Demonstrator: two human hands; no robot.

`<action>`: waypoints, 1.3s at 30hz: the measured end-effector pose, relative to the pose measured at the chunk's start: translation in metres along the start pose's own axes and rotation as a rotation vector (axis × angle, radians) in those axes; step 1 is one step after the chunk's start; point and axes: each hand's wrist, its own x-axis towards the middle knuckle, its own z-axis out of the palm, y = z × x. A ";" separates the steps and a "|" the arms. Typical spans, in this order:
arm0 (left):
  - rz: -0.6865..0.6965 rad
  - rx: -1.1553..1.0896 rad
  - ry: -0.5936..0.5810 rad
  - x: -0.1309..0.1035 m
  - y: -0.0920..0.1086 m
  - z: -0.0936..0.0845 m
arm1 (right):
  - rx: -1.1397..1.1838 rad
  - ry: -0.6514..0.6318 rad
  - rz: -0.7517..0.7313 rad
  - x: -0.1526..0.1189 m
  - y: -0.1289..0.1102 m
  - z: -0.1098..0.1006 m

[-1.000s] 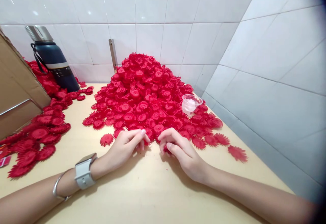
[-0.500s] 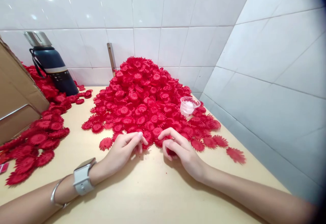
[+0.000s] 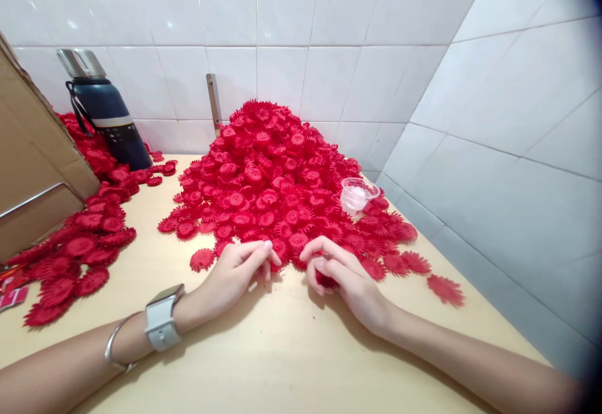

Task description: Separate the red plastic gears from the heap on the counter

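Observation:
A tall pile of red fringed discs (image 3: 268, 182) rises on the pale table (image 3: 282, 351). My left hand (image 3: 242, 273), with a watch on its wrist, rests at the pile's front edge, fingers curled and the thumb near the index finger; what lies under the fingers is hidden. To its right, my right hand (image 3: 345, 282) curls loosely around a dark red piece (image 3: 325, 280) that shows between its fingers. The two hands are apart from each other.
A clear plastic cup (image 3: 358, 196) sits on the pile's right side. A dark blue bottle (image 3: 113, 119) leans at the back left, beside a cardboard box (image 3: 42, 144) and more red discs (image 3: 79, 244). White tiled walls stand behind and to the right.
The whole view has shifted a little, so everything appears slightly further right and higher. Both hands keep nearly the same pose at the pile's front edge.

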 end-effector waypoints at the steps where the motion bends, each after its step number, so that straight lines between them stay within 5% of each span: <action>1: 0.001 -0.002 -0.001 0.000 0.001 0.000 | 0.000 0.001 0.001 0.000 0.000 0.000; 39: -0.027 -0.050 0.008 0.000 -0.004 0.000 | 0.067 0.026 -0.020 0.001 0.007 -0.002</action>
